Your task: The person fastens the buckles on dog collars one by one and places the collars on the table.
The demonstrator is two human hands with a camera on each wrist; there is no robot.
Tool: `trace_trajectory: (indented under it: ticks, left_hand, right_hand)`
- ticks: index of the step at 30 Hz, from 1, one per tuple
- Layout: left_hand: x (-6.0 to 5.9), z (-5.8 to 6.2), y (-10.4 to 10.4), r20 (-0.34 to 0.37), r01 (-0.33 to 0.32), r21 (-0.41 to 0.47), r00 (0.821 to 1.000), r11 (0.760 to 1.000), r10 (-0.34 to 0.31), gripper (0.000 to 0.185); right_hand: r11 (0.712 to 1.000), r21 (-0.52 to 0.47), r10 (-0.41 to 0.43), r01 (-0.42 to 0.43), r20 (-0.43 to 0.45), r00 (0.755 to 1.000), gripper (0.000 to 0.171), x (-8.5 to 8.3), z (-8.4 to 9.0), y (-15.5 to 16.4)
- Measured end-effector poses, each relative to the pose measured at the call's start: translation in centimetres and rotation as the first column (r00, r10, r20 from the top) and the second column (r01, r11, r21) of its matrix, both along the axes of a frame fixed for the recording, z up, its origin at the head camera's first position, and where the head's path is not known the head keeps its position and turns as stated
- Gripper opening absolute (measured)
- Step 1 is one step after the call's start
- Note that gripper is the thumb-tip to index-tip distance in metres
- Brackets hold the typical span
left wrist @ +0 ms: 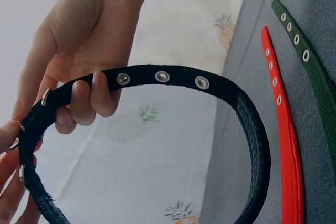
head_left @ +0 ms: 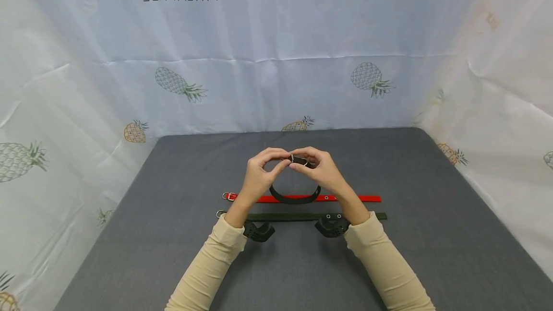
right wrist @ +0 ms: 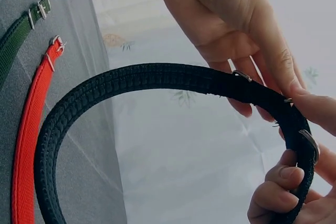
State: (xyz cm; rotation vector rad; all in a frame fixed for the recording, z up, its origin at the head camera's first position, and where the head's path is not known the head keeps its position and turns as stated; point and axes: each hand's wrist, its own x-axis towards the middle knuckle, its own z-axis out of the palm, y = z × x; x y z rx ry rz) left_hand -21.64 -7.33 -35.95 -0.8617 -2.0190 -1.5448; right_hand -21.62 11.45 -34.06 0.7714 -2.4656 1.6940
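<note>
I hold a black collar (head_left: 294,201) bent into a loop above the grey table (head_left: 432,234). My left hand (head_left: 259,173) and right hand (head_left: 325,172) meet at the top of the loop and pinch it around a metal buckle (head_left: 299,160). In the left wrist view, my left hand (left wrist: 79,30) curls its fingers over the collar's eyelet end (left wrist: 163,76). In the right wrist view, my right hand (right wrist: 226,14) grips the collar (right wrist: 131,80) by the metal fittings. The loop's lower part hangs free over the table.
A red strap (head_left: 358,198) and a dark green strap (head_left: 285,216) lie flat and parallel on the table under my hands, buckles to the left. Pineapple-print sheeting (head_left: 276,61) walls the table on three sides.
</note>
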Motion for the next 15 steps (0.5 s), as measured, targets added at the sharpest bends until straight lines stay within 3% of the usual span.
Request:
trace_trajectory:
  ticks: [10, 15]
  left_hand:
    - [-0.01, -0.16, 0.15, -0.047, -0.016, 0.017, 0.999, 1.0, 0.017, 0.026]
    - [0.08, -0.07, 0.08, -0.03, -0.002, 0.027, 1.0, 1.0, 0.003, 0.025]
  right_hand:
    - [1.0, 0.008, -0.003, 0.003, -0.005, 1.0, 0.029, -0.02, 0.01, -0.05]
    - [1.0, 0.002, 0.016, -0.016, 0.011, 1.0, 0.028, 0.05, 0.09, -0.04]
